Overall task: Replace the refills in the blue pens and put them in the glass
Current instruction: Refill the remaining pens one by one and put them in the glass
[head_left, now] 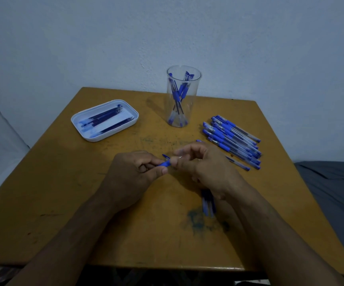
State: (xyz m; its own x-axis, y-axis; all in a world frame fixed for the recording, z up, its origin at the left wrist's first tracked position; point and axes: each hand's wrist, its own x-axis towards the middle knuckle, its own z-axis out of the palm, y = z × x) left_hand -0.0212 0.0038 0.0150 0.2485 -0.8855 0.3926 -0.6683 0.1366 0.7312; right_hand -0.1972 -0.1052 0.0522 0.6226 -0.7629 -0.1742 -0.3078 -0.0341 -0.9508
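standing glass [183,112] holding blue pens [179,93], tray [80,120] holding refills [107,118]

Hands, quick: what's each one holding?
Left hand: pinching the blue pen.
Right hand: fingers curled on the same pen's other end.

Your two forearms come into view from about seven and five o'clock, and both are bare from the frame's edge to the wrist: no sleeve, cuff, watch or strap shows on either. Your bare left hand [133,174] wears no glove and no ring that can be seen. Your bare right hand [206,168] is ungloved too; a tiny pale glint on one finger is too small to tell apart.
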